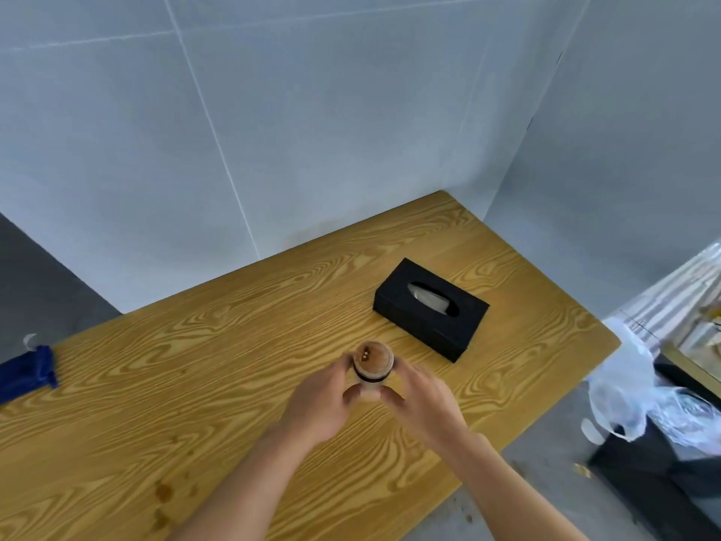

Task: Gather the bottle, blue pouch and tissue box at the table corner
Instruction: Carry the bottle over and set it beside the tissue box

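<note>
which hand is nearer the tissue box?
Right. The right hand is on the bottle, on the side facing the black tissue box. The left hand grips the bottle's other side, farther from the box. Neither touches the box.

Two bare forearms enter from the lower edge of the view, each ending in an ungloved hand: left hand point(320, 408), right hand point(425, 404). Both forearms are uncovered along their whole visible length. Wrists and visible fingers point(353, 394) are bare.
</note>
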